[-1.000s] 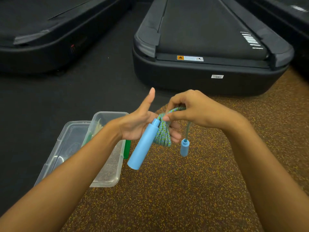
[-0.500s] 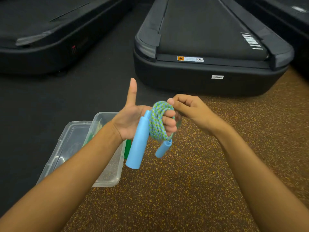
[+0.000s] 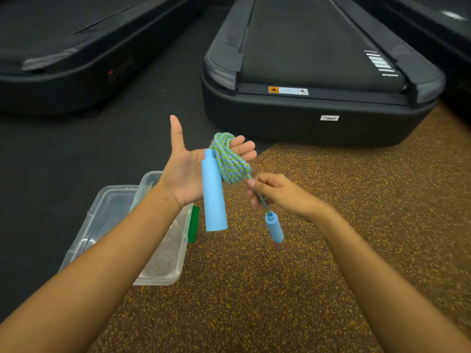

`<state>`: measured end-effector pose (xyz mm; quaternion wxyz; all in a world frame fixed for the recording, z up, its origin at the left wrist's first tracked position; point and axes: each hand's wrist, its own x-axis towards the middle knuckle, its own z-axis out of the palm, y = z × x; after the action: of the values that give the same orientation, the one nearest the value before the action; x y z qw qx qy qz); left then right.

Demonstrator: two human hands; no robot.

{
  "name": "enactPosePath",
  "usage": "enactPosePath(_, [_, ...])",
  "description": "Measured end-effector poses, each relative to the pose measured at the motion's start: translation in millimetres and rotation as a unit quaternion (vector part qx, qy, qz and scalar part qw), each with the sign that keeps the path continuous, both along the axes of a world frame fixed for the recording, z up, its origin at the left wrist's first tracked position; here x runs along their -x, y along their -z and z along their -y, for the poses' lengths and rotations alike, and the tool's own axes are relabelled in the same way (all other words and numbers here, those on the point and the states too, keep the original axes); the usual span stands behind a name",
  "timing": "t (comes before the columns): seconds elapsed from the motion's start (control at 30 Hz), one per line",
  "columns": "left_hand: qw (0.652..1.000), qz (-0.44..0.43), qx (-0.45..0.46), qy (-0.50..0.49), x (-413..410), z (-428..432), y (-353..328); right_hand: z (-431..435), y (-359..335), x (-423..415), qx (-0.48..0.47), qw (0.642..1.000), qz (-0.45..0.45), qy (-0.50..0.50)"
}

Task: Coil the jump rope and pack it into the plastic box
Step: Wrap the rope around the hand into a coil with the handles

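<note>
The jump rope (image 3: 229, 161) is blue-green braided cord, wound in several loops around the fingers of my left hand (image 3: 186, 171). That hand is palm up with the thumb raised. One light blue handle (image 3: 214, 194) hangs down across the palm. My right hand (image 3: 275, 192) pinches the free end of the cord just below the coil, and the second blue handle (image 3: 274, 227) dangles under it. The clear plastic box (image 3: 163, 263) lies open on the floor beneath my left forearm, partly hidden by it.
The box's clear lid (image 3: 102, 215) lies beside it on the left, and a green clip (image 3: 193, 224) shows on its right edge. A black treadmill (image 3: 318, 72) stands ahead, another (image 3: 63, 59) at far left. Speckled brown rubber flooring (image 3: 254, 289) lies below my hands.
My right hand has come down from the top of the coil to below it, drawing the free end down. My left fingers have opened flatter, with the coil on them.
</note>
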<state>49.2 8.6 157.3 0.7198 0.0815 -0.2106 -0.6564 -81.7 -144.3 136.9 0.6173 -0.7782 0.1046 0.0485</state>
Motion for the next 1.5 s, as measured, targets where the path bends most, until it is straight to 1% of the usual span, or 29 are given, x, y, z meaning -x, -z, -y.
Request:
enactPosePath(0.07, [0.993, 0.011, -0.07, -0.097, 0, 1, 0, -1, 2, -1, 0.033, 0.999, -0.02, -0.023])
enactPosePath(0.13, [0.975, 0.033, -0.134, -0.171, 3, 1, -2, -2, 3, -2, 0.066, 0.996, -0.032, -0.044])
enactPosePath(0.27, [0.954, 0.026, -0.186, -0.234, 5, 1, -2, -3, -2, -6, 0.14, 0.986, -0.058, -0.074])
enactPosePath(0.37, [0.941, 0.022, -0.212, -0.261, 3, 0, 0, -4, -9, -6, 0.201, 0.972, -0.069, -0.095])
enactPosePath(0.53, [0.928, 0.033, -0.243, -0.28, 3, 0, 3, -7, -27, -4, 0.3, 0.946, -0.047, -0.116])
enactPosePath(0.63, [0.923, 0.054, -0.267, -0.27, 2, 0, 2, -9, -38, -4, 0.36, 0.924, -0.03, -0.123])
enactPosePath(0.77, [0.917, 0.118, -0.322, -0.203, 5, 2, 3, -8, -50, -4, 0.432, 0.894, -0.003, -0.122])
enactPosePath(0.83, [0.909, 0.158, -0.351, -0.162, 8, 3, 4, -7, -55, -4, 0.447, 0.886, 0.017, -0.122])
enactPosePath(0.97, [0.879, 0.289, -0.373, -0.067, 21, 4, -3, -8, -61, -4, 0.429, 0.894, 0.039, -0.126])
enactPosePath(1.07, [0.86, 0.356, -0.365, -0.007, 31, 8, -5, -12, -64, -2, 0.398, 0.906, 0.036, -0.139])
enactPosePath(1.1, [0.859, 0.362, -0.362, 0.013, 34, 10, -5, -14, -65, -1, 0.371, 0.918, 0.037, -0.135])
enactPosePath(1.2, [0.876, 0.337, -0.341, 0.051, 33, 11, 1, -11, -64, 1, 0.29, 0.95, 0.055, -0.105])
enactPosePath(1.27, [0.884, 0.325, -0.331, 0.059, 32, 11, 4, -4, -61, 0, 0.257, 0.96, 0.064, -0.089])
enactPosePath(1.5, [0.885, 0.31, -0.339, 0.083, 41, 12, 3, 10, -52, 2, 0.1, 0.99, 0.059, -0.083])
